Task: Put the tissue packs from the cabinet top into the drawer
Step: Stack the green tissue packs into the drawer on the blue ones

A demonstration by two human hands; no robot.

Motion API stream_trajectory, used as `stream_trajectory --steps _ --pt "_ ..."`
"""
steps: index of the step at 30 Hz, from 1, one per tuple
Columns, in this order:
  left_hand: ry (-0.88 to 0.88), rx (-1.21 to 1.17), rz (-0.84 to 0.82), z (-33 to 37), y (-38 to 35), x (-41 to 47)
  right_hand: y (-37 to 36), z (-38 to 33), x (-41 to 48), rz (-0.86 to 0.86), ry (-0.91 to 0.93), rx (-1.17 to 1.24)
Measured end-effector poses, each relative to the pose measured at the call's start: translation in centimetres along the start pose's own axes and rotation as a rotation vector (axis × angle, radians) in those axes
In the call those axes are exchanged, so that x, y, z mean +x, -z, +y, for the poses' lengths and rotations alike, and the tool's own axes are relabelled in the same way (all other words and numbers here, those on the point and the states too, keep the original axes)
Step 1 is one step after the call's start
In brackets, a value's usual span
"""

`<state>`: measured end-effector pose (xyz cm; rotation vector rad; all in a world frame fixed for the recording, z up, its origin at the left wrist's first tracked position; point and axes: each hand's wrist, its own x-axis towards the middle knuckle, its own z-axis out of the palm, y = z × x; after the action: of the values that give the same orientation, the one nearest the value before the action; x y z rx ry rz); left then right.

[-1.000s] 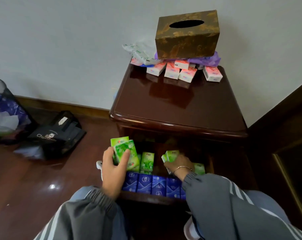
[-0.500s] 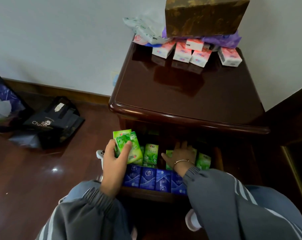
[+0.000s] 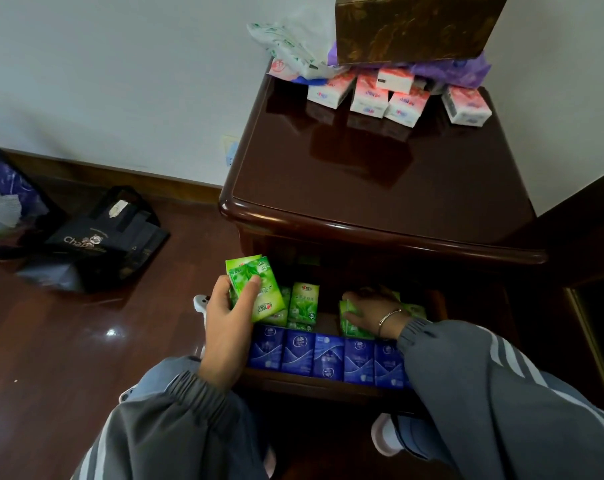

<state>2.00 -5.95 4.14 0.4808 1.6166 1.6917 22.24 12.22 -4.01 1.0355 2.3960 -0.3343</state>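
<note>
Packs in green film (image 3: 255,289) sit pinched in the left hand (image 3: 226,336) at lower centre of the frame, thumb across the front face, grip narrow and closed on a small stack held just above the drawer (image 3: 328,388). Right hand (image 3: 370,311), bracelet at the wrist, lies palm-down deeper in the drawer, fingers curled onto another green pack (image 3: 349,318); hard to tell whether gripping or merely pressing it into line. Blue packs (image 3: 328,355) stand in a tidy row along the drawer front. Pink packs (image 3: 368,97) remaining on the cabinet surface (image 3: 380,188), upper right, beneath a brown tissue box (image 3: 411,26). Likely light, soft, squashy, with slick wrappers: best taken across the flat faces, several at once, gently enough not to crumple, firmly enough not to slide.
</note>
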Motion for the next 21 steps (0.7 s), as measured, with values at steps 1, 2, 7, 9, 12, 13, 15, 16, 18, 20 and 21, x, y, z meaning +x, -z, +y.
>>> stream_trajectory --steps 1,2,7,9,12,13,15,16,18,20,21 --pt "-0.003 0.006 0.002 0.0 0.0 0.0 0.1 0.4 -0.1 -0.025 0.007 0.008" --pt "-0.002 0.006 0.004 0.1 0.0 0.0 0.2 0.6 -0.2 -0.048 0.02 0.018" --pt "0.003 -0.006 0.008 0.0 0.0 0.0 0.7 1.5 -0.7 0.011 -0.07 0.187" --pt "-0.003 -0.009 0.008 -0.1 -0.1 0.0 0.7 2.6 -1.0 0.084 -0.184 0.29" --pt "0.01 -0.018 0.006 -0.1 -0.1 0.0 0.4 4.1 -1.7 0.01 -0.24 0.393" --pt "0.018 -0.028 0.006 -0.1 -0.2 0.0 0.2 4.5 -2.0 -0.019 -0.226 0.402" --pt "0.029 -0.045 0.01 -0.1 -0.2 0.0 -0.1 5.0 -2.5 -0.071 -0.188 0.365" --pt "0.033 -0.047 0.011 -0.1 -0.2 0.0 -0.3 5.1 -2.7 -0.097 -0.177 0.338" --pt "0.035 -0.051 0.016 0.0 -0.2 0.0 -0.6 5.3 -3.0 -0.141 -0.172 0.326" --pt "0.033 -0.046 0.018 -0.1 -0.3 0.0 -0.5 5.2 -3.1 -0.144 -0.178 0.355" --pt "0.033 -0.043 0.016 -0.1 -0.3 0.0 -0.3 4.9 -3.1 -0.107 -0.193 0.363"
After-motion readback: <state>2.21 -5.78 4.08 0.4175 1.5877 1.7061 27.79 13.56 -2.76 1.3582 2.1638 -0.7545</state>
